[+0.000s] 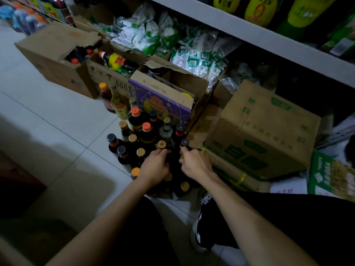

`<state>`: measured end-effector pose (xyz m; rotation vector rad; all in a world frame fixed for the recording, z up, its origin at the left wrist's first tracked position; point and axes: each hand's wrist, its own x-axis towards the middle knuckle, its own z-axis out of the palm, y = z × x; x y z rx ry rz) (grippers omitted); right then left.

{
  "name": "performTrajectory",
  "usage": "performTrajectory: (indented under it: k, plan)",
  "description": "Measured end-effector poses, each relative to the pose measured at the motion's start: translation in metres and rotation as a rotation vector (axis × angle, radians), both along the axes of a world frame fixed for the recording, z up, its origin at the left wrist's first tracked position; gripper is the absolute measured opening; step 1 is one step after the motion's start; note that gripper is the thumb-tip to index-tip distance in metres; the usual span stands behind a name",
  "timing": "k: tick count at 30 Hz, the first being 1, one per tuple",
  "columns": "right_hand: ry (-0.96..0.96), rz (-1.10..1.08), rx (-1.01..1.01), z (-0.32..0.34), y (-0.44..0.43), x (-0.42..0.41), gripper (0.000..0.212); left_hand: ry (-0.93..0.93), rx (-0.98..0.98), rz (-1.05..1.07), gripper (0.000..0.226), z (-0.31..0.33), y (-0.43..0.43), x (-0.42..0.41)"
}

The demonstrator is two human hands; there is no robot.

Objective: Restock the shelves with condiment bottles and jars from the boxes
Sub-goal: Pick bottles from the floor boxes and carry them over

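My left hand (153, 167) grips a gold-capped bottle (161, 144) and my right hand (194, 162) a dark-capped bottle (185, 143), both standing on the floor (57, 120). Many other bottles (146, 131) wait there and in the boxes (53, 54), so most work seems left.

cam: head-worn wide-angle | looks: forward and down at tiled floor (57, 121) | range: near the bottles (146, 132) | shelf (269, 41) runs top-right

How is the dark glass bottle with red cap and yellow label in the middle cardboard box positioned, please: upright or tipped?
Tipped: the dark glass bottle lies on its side in the open cardboard box, red cap leftmost.
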<state>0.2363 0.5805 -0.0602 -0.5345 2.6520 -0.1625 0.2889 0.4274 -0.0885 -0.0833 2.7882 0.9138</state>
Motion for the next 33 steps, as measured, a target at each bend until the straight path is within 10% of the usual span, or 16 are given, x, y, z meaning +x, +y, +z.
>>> performTrajectory:
  k: [9,15,20,24,26,29,33]
  plan:
    - [0.28,-0.016,-0.108,0.156,-0.016,-0.017,0.018,-0.127,0.595,-0.107,0.071,0.06,0.004,-0.036]
    - [0.384,-0.191,-0.463,0.241,-0.022,-0.03,0.03,0.176,0.549,0.122,0.045,0.136,0.02,-0.051]
    - [0.392,-0.384,-0.68,0.232,-0.02,-0.023,0.048,0.121,0.918,0.268,0.032,0.168,0.014,-0.054]
    - [-0.14,-0.438,-0.886,0.186,0.003,0.019,0.042,0.138,1.126,0.477,0.009,0.188,0.008,-0.056]
    - [-0.291,-0.441,-0.942,0.167,0.003,0.04,0.074,0.136,1.168,0.578,0.012,0.198,0.007,-0.06]
    - [-0.029,-0.449,-0.776,0.147,-0.011,0.05,0.118,0.082,1.174,0.679,0.022,0.21,0.01,-0.064]
    - [-0.006,-0.458,-0.953,0.153,-0.006,0.038,0.11,0.029,1.17,0.515,0.03,0.224,0.002,-0.065]
